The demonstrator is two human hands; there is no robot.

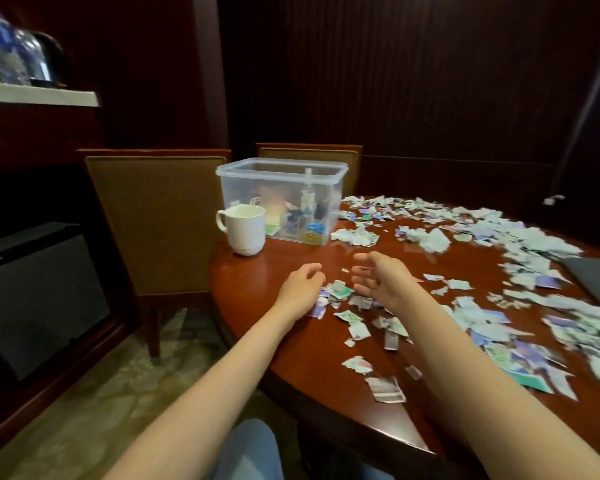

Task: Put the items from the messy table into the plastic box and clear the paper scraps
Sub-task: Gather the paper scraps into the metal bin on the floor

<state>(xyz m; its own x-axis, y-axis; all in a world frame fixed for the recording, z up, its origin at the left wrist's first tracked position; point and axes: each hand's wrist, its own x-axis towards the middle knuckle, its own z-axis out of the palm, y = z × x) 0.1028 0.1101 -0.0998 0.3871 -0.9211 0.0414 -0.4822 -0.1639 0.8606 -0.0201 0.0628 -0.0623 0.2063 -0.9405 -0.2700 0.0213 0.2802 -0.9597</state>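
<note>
The left hand (302, 289) and the right hand (378, 277) are loosely cupped and hold nothing, one on each side of a small heap of paper scraps (340, 291) on the bench (250, 282). The step seems to be gathering scraps. Next, the hands should close together and scoop the heap. The plastic box (243, 188) stands at the far edge and already has items inside.

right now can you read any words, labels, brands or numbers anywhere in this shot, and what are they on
No text here can be read.
paper scraps: colour print, too blurred to read.
bottles on the shelf: blue labels, too blurred to read.
plastic box: contents too small to read.
white mug: no marking shows.
</note>
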